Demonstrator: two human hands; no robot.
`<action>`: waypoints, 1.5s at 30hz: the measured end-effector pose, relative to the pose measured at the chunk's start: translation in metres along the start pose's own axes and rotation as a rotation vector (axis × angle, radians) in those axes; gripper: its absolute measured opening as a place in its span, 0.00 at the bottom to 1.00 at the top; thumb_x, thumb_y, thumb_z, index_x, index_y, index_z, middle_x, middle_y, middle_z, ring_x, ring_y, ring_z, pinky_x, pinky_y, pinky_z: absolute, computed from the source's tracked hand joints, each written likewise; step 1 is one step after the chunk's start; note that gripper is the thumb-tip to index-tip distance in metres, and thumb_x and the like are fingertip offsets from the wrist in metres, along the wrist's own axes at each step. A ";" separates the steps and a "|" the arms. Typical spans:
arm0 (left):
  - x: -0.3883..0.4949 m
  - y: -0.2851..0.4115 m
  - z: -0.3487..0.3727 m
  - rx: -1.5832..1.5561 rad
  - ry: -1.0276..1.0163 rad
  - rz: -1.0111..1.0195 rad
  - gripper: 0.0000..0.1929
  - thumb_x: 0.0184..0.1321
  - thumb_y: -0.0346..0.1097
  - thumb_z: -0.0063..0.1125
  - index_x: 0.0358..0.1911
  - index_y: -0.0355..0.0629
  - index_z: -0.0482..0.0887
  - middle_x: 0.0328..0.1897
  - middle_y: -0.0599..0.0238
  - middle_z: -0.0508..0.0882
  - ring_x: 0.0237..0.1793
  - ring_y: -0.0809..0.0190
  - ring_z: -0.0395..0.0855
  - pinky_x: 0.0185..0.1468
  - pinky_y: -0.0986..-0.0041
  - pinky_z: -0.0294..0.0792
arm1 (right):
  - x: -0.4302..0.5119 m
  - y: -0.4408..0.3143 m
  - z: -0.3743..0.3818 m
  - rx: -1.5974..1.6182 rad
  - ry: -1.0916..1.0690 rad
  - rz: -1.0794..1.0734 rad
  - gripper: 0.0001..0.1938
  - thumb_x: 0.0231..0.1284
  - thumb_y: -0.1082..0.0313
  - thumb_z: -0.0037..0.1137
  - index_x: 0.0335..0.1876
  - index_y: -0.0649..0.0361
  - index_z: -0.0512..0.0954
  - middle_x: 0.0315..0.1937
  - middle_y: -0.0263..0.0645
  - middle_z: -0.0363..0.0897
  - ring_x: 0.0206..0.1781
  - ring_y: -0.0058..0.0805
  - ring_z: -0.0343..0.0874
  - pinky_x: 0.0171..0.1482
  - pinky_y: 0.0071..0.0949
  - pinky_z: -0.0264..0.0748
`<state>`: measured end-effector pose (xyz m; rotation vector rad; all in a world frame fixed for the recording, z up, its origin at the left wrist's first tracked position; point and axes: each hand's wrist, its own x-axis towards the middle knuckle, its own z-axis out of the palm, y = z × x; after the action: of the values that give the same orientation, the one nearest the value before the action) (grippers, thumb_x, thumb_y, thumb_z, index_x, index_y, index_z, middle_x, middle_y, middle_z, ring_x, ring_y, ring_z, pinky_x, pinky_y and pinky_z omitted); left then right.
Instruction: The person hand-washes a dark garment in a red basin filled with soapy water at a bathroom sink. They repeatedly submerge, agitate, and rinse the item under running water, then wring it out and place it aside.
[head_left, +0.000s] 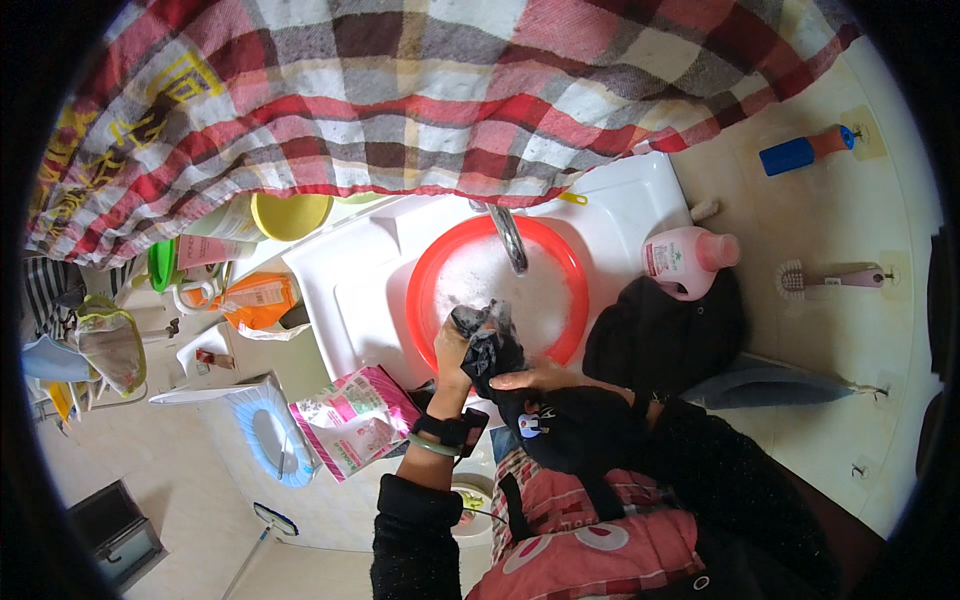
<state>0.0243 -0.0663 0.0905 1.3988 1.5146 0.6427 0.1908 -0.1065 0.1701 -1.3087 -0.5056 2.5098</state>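
A wet black garment (491, 349) is bunched up in both of my hands over the near rim of a red plastic basin (415, 300). My left hand (451, 355) grips the bunch from the left, wearing a dark wrist device and a pale bangle on that arm. On the right, my right hand (536, 377) holds the same garment. Black fabric with a small light patch lies in front of my right forearm, and where one piece ends is unclear. White suds (487, 274) fill the basin, which stands in the white sink (360, 307) below a chrome faucet (510, 238).
A pink detergent bottle (688, 262) and a black cloth item (660, 330) sit at the sink's right. Left of my arm lies a pink-and-white packet (356, 424). A checked curtain (450, 97) hangs beyond the basin. Brushes hang on the right wall, including a pink-handled one (832, 279).
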 end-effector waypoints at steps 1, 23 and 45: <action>-0.001 -0.005 0.002 0.039 0.013 0.003 0.18 0.52 0.42 0.64 0.39 0.36 0.77 0.26 0.57 0.83 0.28 0.57 0.82 0.35 0.68 0.73 | 0.001 -0.002 -0.001 -0.027 0.061 0.040 0.24 0.55 0.59 0.62 0.54 0.63 0.72 0.37 0.36 0.78 0.38 0.24 0.76 0.42 0.22 0.73; -0.047 -0.037 0.023 -2.292 -0.797 -0.165 0.49 0.45 0.81 0.39 0.60 0.45 0.68 0.52 0.47 0.79 0.53 0.39 0.76 0.54 0.38 0.66 | 0.012 0.002 0.011 1.419 -0.670 0.078 0.28 0.53 0.48 0.59 0.50 0.66 0.72 0.43 0.42 0.72 0.40 0.31 0.73 0.42 0.26 0.75; 0.009 0.022 -0.009 0.110 -0.279 -0.065 0.16 0.48 0.43 0.63 0.26 0.35 0.76 0.19 0.50 0.78 0.22 0.52 0.77 0.30 0.65 0.70 | 0.035 0.036 -0.013 0.254 -0.011 -0.453 0.31 0.52 0.63 0.64 0.61 0.59 0.65 0.50 0.33 0.71 0.55 0.22 0.68 0.61 0.27 0.62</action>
<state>0.0272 -0.0511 0.1112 1.4489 1.3821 0.3125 0.1792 -0.1229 0.1229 -0.9598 -0.4127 2.1235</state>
